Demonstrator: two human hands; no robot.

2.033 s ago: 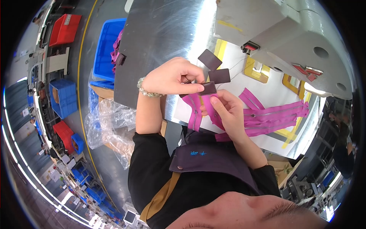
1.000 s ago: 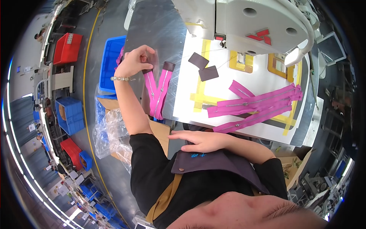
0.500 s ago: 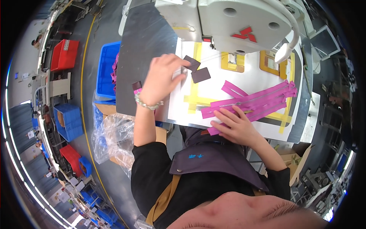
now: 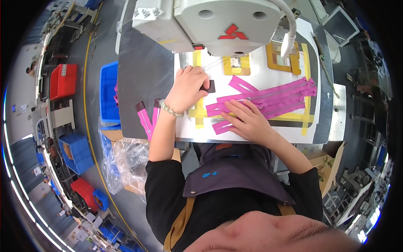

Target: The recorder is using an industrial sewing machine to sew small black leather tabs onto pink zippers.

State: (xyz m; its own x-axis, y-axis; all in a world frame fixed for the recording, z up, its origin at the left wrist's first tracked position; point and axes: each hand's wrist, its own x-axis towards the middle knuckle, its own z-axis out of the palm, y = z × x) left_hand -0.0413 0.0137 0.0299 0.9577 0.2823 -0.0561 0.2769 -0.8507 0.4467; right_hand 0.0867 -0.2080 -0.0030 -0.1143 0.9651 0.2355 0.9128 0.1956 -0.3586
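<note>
Several magenta zippers lie fanned across the white work surface. My right hand rests flat on their left ends, fingers stretched out. Over a dark brown rectangular patch, to the left of the zippers, is my left hand. Its fingers are curled and pressed on the patch, which they partly cover. Two more magenta zippers with dark brown end pieces lie at the table's left side, one partly behind my left forearm.
A white sewing machine head overhangs the far side of the table. Yellow frames and yellow tape are on the work surface. To the left stand a blue bin and clear plastic wrapping. A cardboard box is at right.
The view has shifted, bringing the left-side zippers more into sight. My left hand has moved onto the brown patches, two of which showed before. My right hand stays on the zippers.
</note>
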